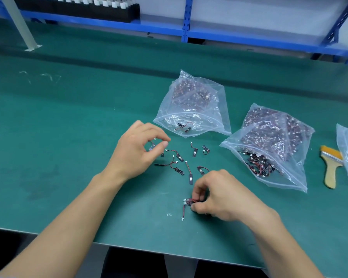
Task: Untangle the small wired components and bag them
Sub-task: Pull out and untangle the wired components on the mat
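My left hand (137,151) pinches one wired piece (152,146), thumb against forefinger. My right hand (217,195) grips small tangled bunch (189,202), wire dangling toward me. Loose pieces (181,163) scattered between hands. Open bag (219,111) just beyond left fingertips, mouth facing me; left hand nearer it.

Forearms extended; left grip (137,152) and right grip (219,195) both pinch, fingers curled.

Loose components (181,161) on the tabletop (68,137), one bag (193,109) behind them, another bag (269,145) to their right, brush (330,167) farther right
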The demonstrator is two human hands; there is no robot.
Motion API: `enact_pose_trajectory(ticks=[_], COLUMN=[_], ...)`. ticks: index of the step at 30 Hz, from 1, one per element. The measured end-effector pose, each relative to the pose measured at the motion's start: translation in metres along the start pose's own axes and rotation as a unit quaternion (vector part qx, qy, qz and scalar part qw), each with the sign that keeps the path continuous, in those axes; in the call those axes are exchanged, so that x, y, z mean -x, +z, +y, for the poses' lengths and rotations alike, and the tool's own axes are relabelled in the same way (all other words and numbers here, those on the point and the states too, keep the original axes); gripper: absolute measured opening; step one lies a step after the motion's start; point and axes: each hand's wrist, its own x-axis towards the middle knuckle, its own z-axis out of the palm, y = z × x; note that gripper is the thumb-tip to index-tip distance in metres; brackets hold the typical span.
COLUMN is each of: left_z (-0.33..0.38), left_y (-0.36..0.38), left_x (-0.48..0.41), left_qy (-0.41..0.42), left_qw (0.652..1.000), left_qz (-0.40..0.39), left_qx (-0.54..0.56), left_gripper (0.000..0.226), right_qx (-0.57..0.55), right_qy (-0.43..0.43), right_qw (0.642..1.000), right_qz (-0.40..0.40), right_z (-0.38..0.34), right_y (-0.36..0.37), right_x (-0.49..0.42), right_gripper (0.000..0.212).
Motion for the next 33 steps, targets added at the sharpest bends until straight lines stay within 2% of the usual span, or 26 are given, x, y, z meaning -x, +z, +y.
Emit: enact_pose_trajectory(ticks=[9,16,24,28,33], left_z=[-0.032,-0.062,-0.071,-0.071,-0.07], left_y=[0.005,0.011,0.012,0.014,0.015], left_x=[-0.048,-0.043,-0.04,-0.039,-0.039], left_qy=[-0.049,-0.107,-0.138,-0.145,-0.145], left_qw=[0.998,0.992,0.988,0.987,0.987], left_qz=[0.043,0.062,0.074,0.07,0.067], left_qx=[-0.015,-0.026,-0.004,0.001,0.003], left_gripper=[0.006,0.008,0.012,0.011,0.012], right_qx=[-0.068,-0.047,-0.12,-0.192,-0.204], right_qy=[-0.001,0.015,0.023,-0.005,-0.01], right_qw=[0.997,0.998,0.989,0.981,0.961], right_qz=[-0.045,-0.049,-0.08,0.003,0.189], right_z=[0.002,0.002,0.0,-0.004,-0.005], right_y=[-0.004,-0.009,-0.026,-0.061,-0.114], right_x=[-0.003,-0.006,-0.014,-0.027,-0.074], right_gripper=[0.006,0.01,0.012,0.026,0.016])
